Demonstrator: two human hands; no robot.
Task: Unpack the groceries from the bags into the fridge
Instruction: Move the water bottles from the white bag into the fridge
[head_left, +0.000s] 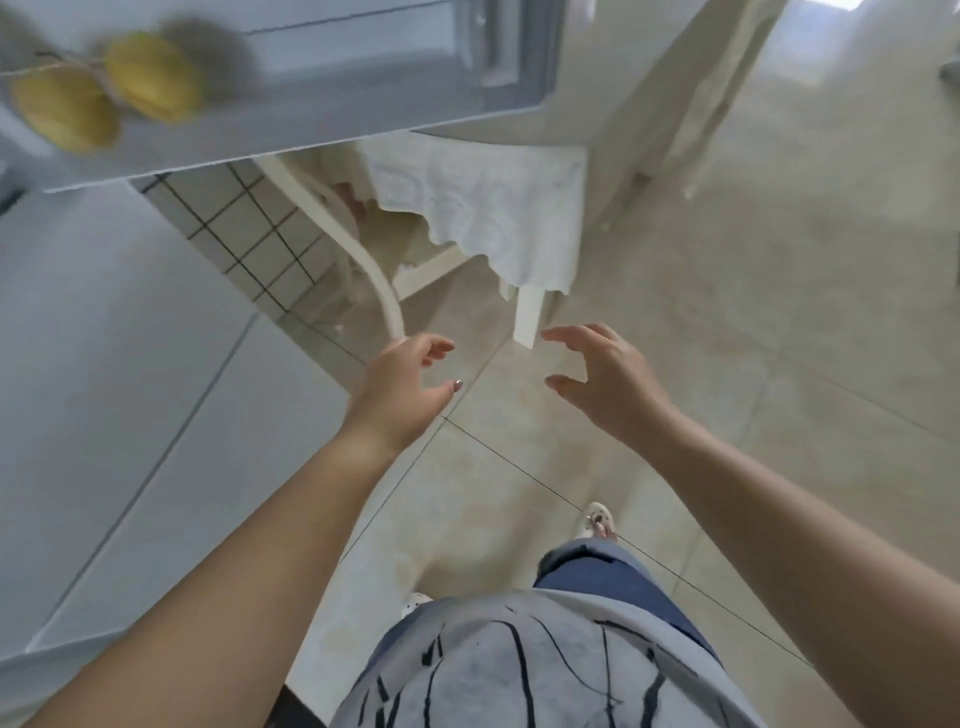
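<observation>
Two yellow, rounded fruits (104, 96), blurred and joined by a thin stem, can be seen lying on a pale grey fridge shelf (322, 111) at the upper left, so at least some groceries look to be put away already. No bags are caught in view, so how much is left to unpack can't be judged from here.

Both hands are held out over the beige tiled floor (753, 312), well apart from each other. The left hand (402, 387) is seen with fingers loosely curled and nothing in it; the right hand (605, 376) is spread and relaxed, also holding nothing. Probably a trip back to the bags is being made, but that's a guess.

A white-legged desk draped with a white lace-edged cloth (498, 208) is seen beyond the hands. No brands, labels or readable writing can be made out anywhere; only black scribble lines on the grey shirt (545, 670).
</observation>
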